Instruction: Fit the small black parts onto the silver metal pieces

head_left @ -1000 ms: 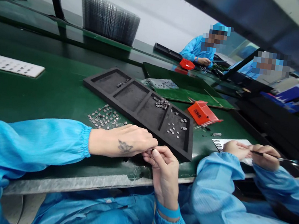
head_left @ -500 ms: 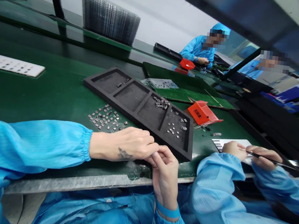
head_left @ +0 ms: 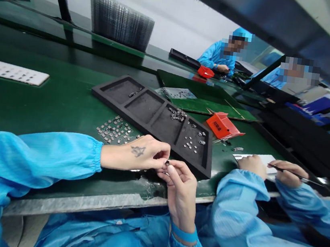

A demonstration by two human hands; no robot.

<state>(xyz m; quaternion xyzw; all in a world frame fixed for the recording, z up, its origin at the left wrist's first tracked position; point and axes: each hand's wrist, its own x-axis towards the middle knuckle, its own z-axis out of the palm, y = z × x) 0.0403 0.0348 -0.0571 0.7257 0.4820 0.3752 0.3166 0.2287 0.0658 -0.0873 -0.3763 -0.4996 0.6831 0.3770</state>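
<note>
My left hand (head_left: 144,153) and my right hand (head_left: 181,186) meet near the table's front edge. Fingertips of both pinch one small dark part with a metallic look (head_left: 167,162); its exact kind is too small to tell. Just behind them lies a black divided tray (head_left: 152,124). Small metal parts (head_left: 178,114) are heaped in one of its compartments, and others lie scattered in the right-end one. Beyond my left wrist, many similar small square parts (head_left: 117,129) are spread on the green table surface (head_left: 69,115).
A red box (head_left: 222,125) stands behind the tray's right end, by a green board (head_left: 208,96). On the left lies a white card with dark pieces (head_left: 15,72). A co-worker's hands (head_left: 290,174) hold tweezers over a white sheet at right. Clear stacked trays (head_left: 120,20) stand behind.
My left hand has rolled slightly, opening a gap between thumb and fingers. The small dark part now shows between my fingertips. The co-worker's hands at right have shifted slightly left.
</note>
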